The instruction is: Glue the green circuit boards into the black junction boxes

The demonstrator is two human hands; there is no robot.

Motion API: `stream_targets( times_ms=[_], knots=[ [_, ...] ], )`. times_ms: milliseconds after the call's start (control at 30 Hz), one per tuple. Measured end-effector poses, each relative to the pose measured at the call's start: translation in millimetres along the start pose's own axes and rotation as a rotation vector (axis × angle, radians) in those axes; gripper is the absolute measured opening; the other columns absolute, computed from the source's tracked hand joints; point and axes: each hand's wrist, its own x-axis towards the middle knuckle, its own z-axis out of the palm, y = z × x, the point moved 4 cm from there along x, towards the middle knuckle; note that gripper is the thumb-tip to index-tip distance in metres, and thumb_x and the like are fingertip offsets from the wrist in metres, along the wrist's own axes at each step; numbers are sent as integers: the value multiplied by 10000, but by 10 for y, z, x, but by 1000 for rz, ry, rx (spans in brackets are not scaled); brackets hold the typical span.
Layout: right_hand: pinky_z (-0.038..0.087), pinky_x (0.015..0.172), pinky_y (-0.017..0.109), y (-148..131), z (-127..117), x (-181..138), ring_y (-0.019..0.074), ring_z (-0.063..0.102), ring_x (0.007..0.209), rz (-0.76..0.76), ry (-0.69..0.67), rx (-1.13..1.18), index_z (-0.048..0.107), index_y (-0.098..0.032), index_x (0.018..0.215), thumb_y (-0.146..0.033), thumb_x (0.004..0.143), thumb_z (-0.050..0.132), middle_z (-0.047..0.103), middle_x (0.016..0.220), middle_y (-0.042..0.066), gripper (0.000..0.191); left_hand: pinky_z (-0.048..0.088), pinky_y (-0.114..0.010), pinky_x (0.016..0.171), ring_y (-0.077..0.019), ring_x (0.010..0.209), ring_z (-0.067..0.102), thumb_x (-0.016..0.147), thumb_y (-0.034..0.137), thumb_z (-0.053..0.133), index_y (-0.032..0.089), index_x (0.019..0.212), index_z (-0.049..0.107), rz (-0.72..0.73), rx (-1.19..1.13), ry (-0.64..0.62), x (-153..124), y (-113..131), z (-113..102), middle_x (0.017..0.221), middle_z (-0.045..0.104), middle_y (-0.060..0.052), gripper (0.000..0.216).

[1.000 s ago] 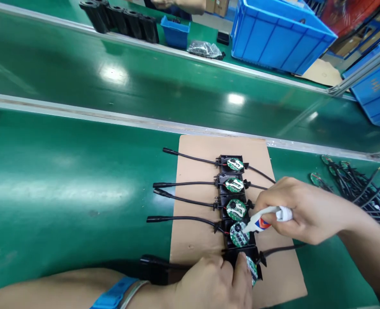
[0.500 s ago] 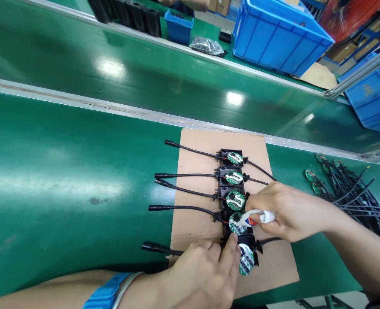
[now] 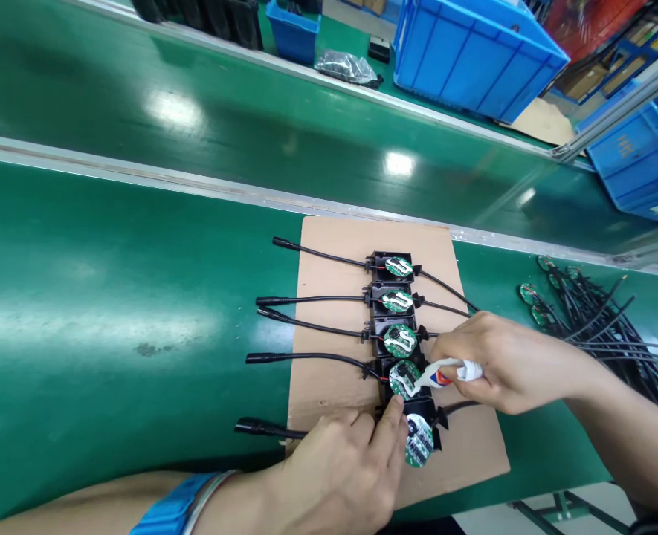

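My right hand (image 3: 499,364) is closed round a white tube of paste (image 3: 468,371). The tube's pointed nozzle touches a round green circuit board (image 3: 403,377), which bears a white line of paste. My left hand (image 3: 351,464) rests on the cardboard, index finger stretched to this board's lower edge and the other fingers bent. That board lies in one of several black housings (image 3: 392,267) set in a column. Boards farther up carry white paste loops. Beside my left index finger is the nearest board (image 3: 419,440), partly hidden. Black cables (image 3: 306,358) with plug ends run out to the left.
Beneath the housings lies a cardboard sheet (image 3: 329,260) on the green table (image 3: 111,297). A heap of black cables with round boards (image 3: 613,334) lies at right. Behind the metal rail (image 3: 195,183) are a big blue crate (image 3: 473,67), a small blue bin (image 3: 294,33) and a plastic bag (image 3: 348,67).
More white paste shows on the board under the nozzle, and the nozzle sits slightly lower on it. My left fingertip stays at its edge. The whole view has shifted a little.
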Motion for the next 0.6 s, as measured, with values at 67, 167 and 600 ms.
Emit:
stream_targets(
  times_ms=[67, 167, 600],
  knots=[
    [261, 524, 256, 5, -9, 13, 113, 338, 534, -9, 12, -8, 429, -201, 721, -144, 763, 466, 431, 615, -33, 78, 557, -314, 523, -241, 728, 697, 910, 141, 326, 15, 1229, 593, -3, 1, 1, 1, -4, 1, 1238, 604, -245, 434],
    [288, 549, 257, 17, -21, 37, 119, 384, 559, -27, 29, -30, 483, -191, 751, -140, 769, 465, 487, 650, -13, 57, 550, -312, 503, -242, 709, 694, 906, 137, 326, 14, 1227, 594, 15, 0, -9, -4, -3, 11, 1234, 606, -246, 436],
    [295, 548, 255, 19, -2, -93, 116, 428, 554, 0, 94, -70, 521, -185, 769, -164, 820, 467, 538, 658, -4, 78, 545, -328, 533, -243, 766, 681, 892, 187, 424, 16, 1252, 568, 7, -7, -13, -41, 4, 12, 1263, 598, -232, 424]
  ],
)
